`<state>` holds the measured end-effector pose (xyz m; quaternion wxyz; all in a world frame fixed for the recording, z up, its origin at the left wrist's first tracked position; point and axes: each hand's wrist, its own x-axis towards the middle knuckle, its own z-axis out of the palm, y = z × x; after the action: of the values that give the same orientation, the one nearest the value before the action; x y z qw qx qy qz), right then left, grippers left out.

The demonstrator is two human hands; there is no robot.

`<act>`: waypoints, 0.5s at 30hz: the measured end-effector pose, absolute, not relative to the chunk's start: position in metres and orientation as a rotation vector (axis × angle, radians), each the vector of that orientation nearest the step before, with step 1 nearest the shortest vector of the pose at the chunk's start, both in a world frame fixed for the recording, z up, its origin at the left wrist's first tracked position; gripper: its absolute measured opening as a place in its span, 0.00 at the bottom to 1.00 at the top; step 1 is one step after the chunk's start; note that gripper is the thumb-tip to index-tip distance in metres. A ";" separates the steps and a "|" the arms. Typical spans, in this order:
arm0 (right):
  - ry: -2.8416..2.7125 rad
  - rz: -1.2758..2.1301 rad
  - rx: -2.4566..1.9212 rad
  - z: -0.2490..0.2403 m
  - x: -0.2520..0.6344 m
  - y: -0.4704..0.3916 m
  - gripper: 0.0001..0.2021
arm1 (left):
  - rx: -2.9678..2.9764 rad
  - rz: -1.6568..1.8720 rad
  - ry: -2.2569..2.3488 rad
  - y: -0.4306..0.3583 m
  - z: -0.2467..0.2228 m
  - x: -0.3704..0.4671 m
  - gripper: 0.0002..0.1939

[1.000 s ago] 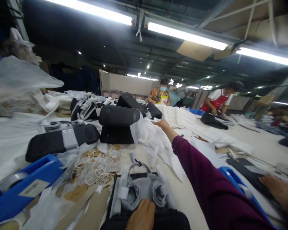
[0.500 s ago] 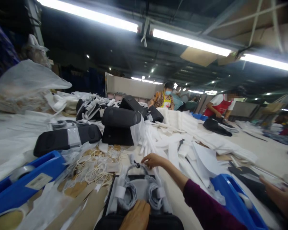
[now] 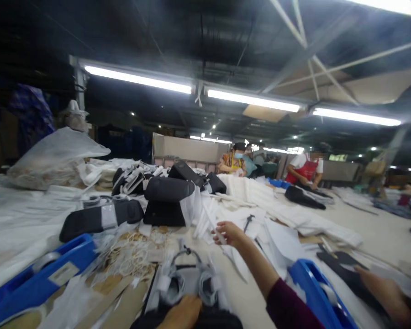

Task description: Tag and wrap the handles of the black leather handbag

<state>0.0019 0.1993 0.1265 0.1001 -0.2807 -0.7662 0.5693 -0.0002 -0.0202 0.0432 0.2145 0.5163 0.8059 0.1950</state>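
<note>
Lifted away from the looped handle [image 3: 199, 259] of an open black case [image 3: 221, 320], where it was half a second ago, a worker's right hand [image 3: 228, 234] is now beside a heap of white strips [image 3: 203, 221], farther across the desk [image 3: 241, 292]. Its fingers curl loosely apart with a pale strip [image 3: 221, 237] at their tips; how firmly they pinch it cannot be told.

The left hand [image 3: 185, 311] has stayed on the case, lying over its black near part with the fingertips out of clear sight, so its grip cannot be told. The case lies at the near edge of the view, two grey coils [image 3: 208, 289] side by side just beyond that hand.

To the left spreads a tangle of cream strings [image 3: 133, 256], with a blue tape dispenser [image 3: 77, 249] beyond it; a second blue dispenser [image 3: 317, 292] stands right of the worker's forearm. More black cases [image 3: 169, 189] are piled farther back. At far right is a co-worker's blurred hand [image 3: 380, 288]; across the desk, a person in a red apron [image 3: 306, 171] bends over dark material.
</note>
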 end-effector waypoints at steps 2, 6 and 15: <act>-2.187 1.694 -0.885 0.118 0.049 0.211 0.15 | 1.373 0.496 2.210 -0.036 0.047 0.011 0.25; -2.357 1.151 -0.884 0.085 0.157 0.233 0.19 | 1.408 0.477 2.129 -0.041 0.063 0.017 0.22; -2.549 0.622 -0.889 0.065 0.291 0.213 0.19 | 1.461 0.508 2.045 -0.032 0.071 0.019 0.18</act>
<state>0.2909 0.2133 0.0647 0.1846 -0.3155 -0.9043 0.2207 0.0188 -0.0324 0.0709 0.2845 0.5463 0.7645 0.1900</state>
